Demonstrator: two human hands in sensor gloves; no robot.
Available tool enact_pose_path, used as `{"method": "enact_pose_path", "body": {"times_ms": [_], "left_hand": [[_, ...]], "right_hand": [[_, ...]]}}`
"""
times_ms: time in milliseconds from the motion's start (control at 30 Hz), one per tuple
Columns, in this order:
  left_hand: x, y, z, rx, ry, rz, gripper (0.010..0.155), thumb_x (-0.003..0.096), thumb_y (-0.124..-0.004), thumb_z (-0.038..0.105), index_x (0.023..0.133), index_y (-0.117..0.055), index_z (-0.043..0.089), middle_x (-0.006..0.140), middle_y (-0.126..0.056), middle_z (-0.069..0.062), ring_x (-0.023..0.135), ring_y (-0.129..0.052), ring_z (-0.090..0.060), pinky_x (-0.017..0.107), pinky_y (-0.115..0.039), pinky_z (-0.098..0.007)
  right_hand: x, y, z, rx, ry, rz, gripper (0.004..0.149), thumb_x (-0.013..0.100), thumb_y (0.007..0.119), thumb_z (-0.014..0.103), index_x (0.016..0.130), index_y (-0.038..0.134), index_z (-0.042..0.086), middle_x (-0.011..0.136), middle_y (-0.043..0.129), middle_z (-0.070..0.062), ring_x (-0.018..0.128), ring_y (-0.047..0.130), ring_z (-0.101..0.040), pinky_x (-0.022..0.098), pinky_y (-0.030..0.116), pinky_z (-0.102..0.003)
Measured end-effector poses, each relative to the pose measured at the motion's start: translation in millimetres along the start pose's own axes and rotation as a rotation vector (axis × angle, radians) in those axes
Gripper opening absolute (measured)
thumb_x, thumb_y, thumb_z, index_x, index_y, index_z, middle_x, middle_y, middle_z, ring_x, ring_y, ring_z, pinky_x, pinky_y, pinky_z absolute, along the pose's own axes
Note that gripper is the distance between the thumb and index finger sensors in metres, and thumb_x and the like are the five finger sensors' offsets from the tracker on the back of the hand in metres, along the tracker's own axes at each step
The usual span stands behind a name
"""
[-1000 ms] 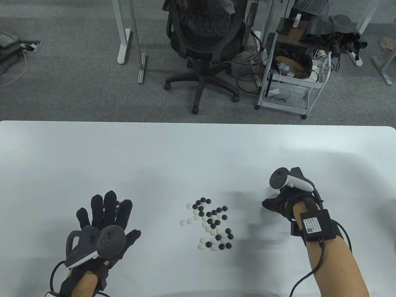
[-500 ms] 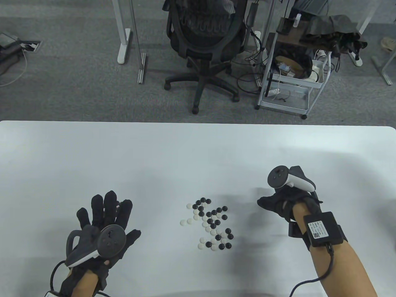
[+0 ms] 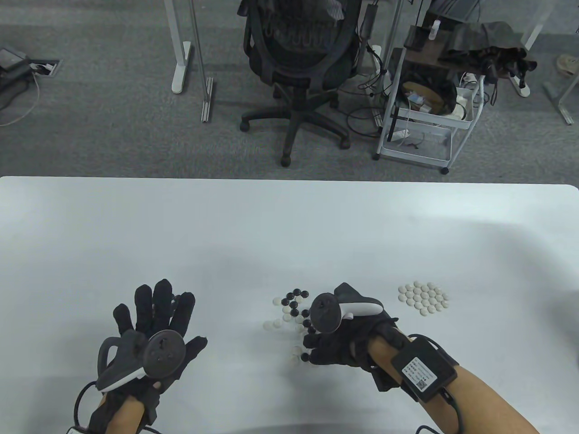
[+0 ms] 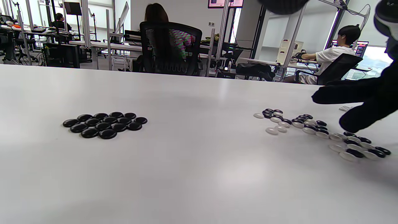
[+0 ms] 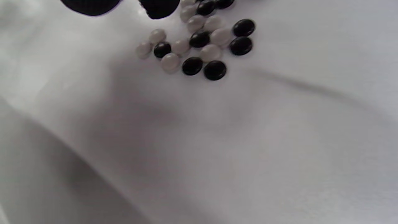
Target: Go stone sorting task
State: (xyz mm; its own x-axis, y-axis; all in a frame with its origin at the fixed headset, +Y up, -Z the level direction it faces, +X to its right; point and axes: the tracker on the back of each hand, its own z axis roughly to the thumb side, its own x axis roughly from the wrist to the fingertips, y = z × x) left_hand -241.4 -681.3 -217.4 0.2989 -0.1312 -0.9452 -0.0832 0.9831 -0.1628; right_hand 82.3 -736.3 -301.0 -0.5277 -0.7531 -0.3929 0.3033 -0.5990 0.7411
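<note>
Black and white stones mixed [image 3: 291, 312] at table [image 3: 289, 226] centre-front. Left of that heap: sorted black stones [image 4: 105, 124], left hand [image 3: 151, 334] above them, fingers [image 3: 154, 303] spread flat, grasping nothing. Right of the heap: sorted white stones [image 3: 424, 298]. Over the heap's right part: right hand [image 3: 344, 339], fingers [image 3: 312, 348] pointing down among the stones; grasp impossible to tell.

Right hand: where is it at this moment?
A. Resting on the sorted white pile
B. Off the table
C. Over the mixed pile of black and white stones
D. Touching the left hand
C. In the table view the right hand covers the mixed pile's right part, while the white pile lies clear of it.
</note>
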Motion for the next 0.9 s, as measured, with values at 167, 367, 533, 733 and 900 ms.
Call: {"method": "enact_pose_path", "body": {"times_ms": [167,367,533,733,900], "left_hand": [[-0.4,0.1,0.4,0.003,-0.005,0.003,0.077,0.0636,-0.048,0.052,0.120,-0.016,0.010,0.115,0.010,-0.038,0.095,0.009,-0.064,0.054,-0.002,-0.086],[-1.3,0.7,-0.1,-0.002,-0.005,0.011,0.077,0.0636,-0.048,0.052,0.120,-0.016,0.010,0.115,0.010,-0.038,0.095,0.009,-0.064,0.054,-0.002,-0.086],[-0.7,-0.8,-0.3,0.000,-0.001,0.002,0.077,0.0636,-0.048,0.052,0.120,-0.016,0.010,0.115,0.010,-0.038,0.095,0.009,-0.064,0.054,-0.002,-0.086],[-0.8,-0.2,-1.0,0.000,-0.002,0.005,0.077,0.0636,-0.048,0.052,0.121,-0.016,0.010,0.115,0.010,-0.038,0.095,0.009,-0.064,0.054,-0.002,-0.086],[0.3,-1.1,0.1,0.011,-0.004,-0.001,0.077,0.0636,-0.048,0.052,0.121,-0.016,0.010,0.115,0.010,-0.038,0.095,0.009,-0.064,0.054,-0.002,-0.086]], "right_hand": [[18.4,3.1,9.0,-0.007,-0.010,0.034,0.067,0.055,0.050,0.052,0.114,0.038,0.023,0.103,-0.015,-0.026,0.085,-0.017,-0.055,0.054,0.004,-0.082],[37.8,4.8,21.3,0.002,-0.033,0.038,0.067,0.055,0.049,0.052,0.114,0.033,0.025,0.103,-0.016,-0.026,0.084,-0.017,-0.056,0.054,0.004,-0.082],[41.5,9.6,45.8,-0.077,-0.064,0.047,0.067,0.055,0.050,0.052,0.114,0.033,0.025,0.103,-0.016,-0.025,0.084,-0.018,-0.055,0.054,0.003,-0.082],[9.8,41.6,34.6,-0.189,-0.056,0.063,0.063,0.055,0.050,0.051,0.112,0.035,0.027,0.104,-0.013,-0.025,0.085,-0.016,-0.055,0.054,0.005,-0.082],[-36.2,69.4,-13.2,-0.141,0.062,0.066,0.061,0.055,0.051,0.050,0.111,0.039,0.028,0.104,-0.012,-0.024,0.085,-0.015,-0.055,0.055,0.005,-0.082]]}}
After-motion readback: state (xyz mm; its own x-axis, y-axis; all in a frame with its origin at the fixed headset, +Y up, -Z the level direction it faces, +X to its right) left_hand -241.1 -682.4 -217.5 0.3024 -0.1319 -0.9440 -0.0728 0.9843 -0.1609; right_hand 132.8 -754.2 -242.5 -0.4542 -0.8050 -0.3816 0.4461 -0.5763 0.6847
